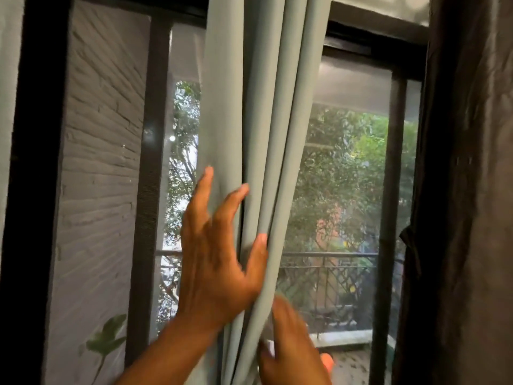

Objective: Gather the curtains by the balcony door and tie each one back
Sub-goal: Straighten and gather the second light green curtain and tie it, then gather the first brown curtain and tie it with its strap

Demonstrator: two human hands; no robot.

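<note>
Pressing from the left, the left hand (213, 251) spreads wide on the grey curtain (266, 134), thumb hooking 1 fold; nearer, the blurred right hand (291, 343) flanks its right, grip unclear. Folds run vertically, before the far balcony door (388, 190).

your pale grey-green cloth curtain (266, 112): matt, smooth, soft folds. your dark brown cloth curtain (469, 190): faint sheen, crinkled. black door frame (36, 162): matt. grey painted brick wall (102, 162): rough, ridged. dark metal balcony railing (327, 255): dull.
</note>
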